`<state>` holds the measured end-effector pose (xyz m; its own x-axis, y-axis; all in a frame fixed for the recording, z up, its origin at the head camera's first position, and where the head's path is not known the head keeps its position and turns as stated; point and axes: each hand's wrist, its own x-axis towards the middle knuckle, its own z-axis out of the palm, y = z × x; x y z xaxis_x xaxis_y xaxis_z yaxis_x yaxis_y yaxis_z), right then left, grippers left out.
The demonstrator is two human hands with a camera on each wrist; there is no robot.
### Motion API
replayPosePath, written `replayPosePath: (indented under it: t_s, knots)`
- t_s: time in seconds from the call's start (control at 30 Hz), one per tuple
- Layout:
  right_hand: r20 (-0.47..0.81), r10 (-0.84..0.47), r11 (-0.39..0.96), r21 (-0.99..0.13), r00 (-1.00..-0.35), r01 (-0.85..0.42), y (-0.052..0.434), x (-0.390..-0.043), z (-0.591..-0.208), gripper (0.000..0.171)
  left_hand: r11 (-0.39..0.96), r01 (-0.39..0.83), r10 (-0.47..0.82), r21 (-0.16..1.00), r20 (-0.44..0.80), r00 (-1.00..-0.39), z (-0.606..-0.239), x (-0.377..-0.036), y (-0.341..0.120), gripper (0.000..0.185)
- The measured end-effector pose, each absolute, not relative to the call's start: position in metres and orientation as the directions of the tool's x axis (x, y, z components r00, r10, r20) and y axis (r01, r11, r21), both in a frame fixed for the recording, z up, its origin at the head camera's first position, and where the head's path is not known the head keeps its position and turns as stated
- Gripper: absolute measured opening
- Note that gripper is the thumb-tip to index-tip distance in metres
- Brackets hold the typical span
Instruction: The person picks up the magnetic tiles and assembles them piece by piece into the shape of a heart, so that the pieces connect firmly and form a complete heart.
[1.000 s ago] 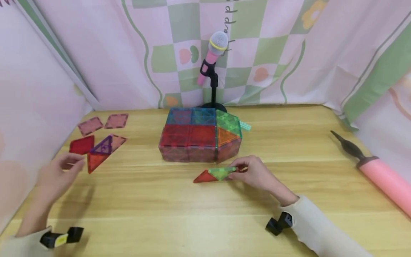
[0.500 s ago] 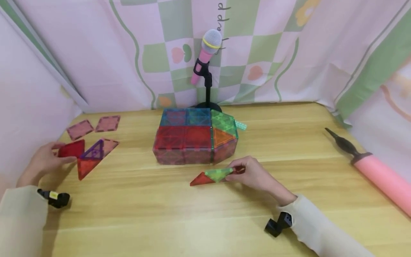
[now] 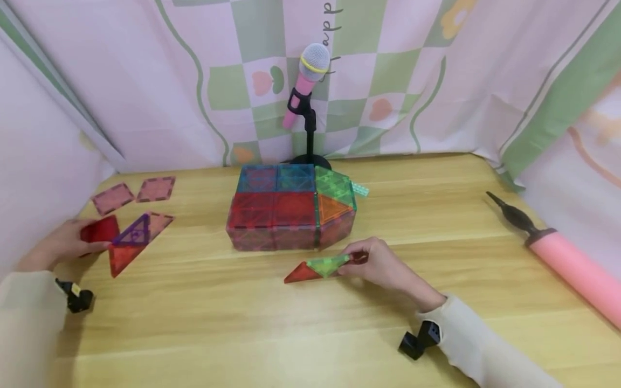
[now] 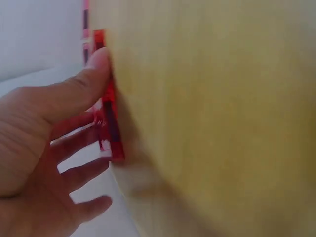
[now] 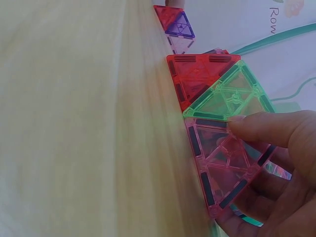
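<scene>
While the right hand [image 3: 383, 264] pinches a joined row of translucent red, green and pink plastic triangle tiles [image 3: 320, 266] just before the multicoloured tile box [image 3: 291, 207], the left hand [image 3: 63, 245] pinches a translucent red square tile [image 3: 99, 230]. Both lie on the wooden worktop [image 3: 310, 323]. Curtain lettering behind is partly legible: "dda".

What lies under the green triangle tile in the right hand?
Under the green triangle tile a red triangle and a pink tile show; the right hand covers the pink tile's far edge.

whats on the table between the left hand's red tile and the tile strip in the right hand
In the head view, the purple-and-orange triangle cluster lies right beside the red tile; beyond it, bare table reaches the tile strip.
</scene>
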<state>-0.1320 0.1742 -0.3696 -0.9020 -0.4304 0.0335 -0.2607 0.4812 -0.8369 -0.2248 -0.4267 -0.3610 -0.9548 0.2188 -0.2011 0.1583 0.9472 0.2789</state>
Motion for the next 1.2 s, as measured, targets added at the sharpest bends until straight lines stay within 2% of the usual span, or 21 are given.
replayPosePath:
  t_s: [0.13, 0.27, 0.4, 0.53, 0.63, 0.77, 0.97, 1.2]
  knots:
    - [0.048, -0.429, 0.478, -0.835, -0.902, -0.272, 0.174, -0.133, -0.370, 0.009, 0.979, 0.104, 0.135, 0.177, -0.174, -0.975, -0.357, -0.212, -0.421, 0.063]
    - [0.049, -0.436, 0.481, -0.831, -0.899, -0.279, 0.173, -0.132, -0.371, 0.009, 0.988, 0.012, 0.031, 0.156, -0.118, -0.993, -0.354, -0.198, -0.414, 0.066]
    - [0.060, -0.438, 0.485, -0.824, -0.897, -0.292, 0.173, -0.130, -0.370, 0.010, 0.984, 0.002, -0.013, 0.177, 0.080, -0.997, -0.348, -0.186, -0.407, 0.069]
    - [0.069, -0.435, 0.490, -0.818, -0.898, -0.300, 0.173, -0.130, -0.369, 0.010, 0.979, 0.055, 0.003, 0.198, 0.254, -0.967, -0.340, -0.177, -0.403, 0.064]
    - [0.071, -0.430, 0.494, -0.816, -0.900, -0.301, 0.173, -0.131, -0.370, 0.009, 0.976, 0.038, -0.020, 0.213, 0.264, -0.964, -0.331, -0.169, -0.398, 0.068]
    - [0.075, -0.430, 0.510, -0.802, -0.900, -0.310, 0.173, -0.131, -0.370, 0.008, 0.951, -0.023, -0.088, 0.307, 0.202, -0.975, -0.321, -0.160, -0.381, 0.081]
    - [0.108, -0.416, 0.547, -0.763, -0.903, -0.344, 0.175, -0.131, -0.371, 0.009, 0.917, 0.079, -0.014, 0.392, 0.229, -0.973, -0.315, -0.147, -0.341, 0.081]
    - [0.159, -0.394, 0.589, -0.713, -0.905, -0.381, 0.176, -0.135, -0.371, 0.014, 0.896, 0.258, 0.145, 0.361, 0.313, -0.939, -0.319, -0.137, -0.299, 0.077]
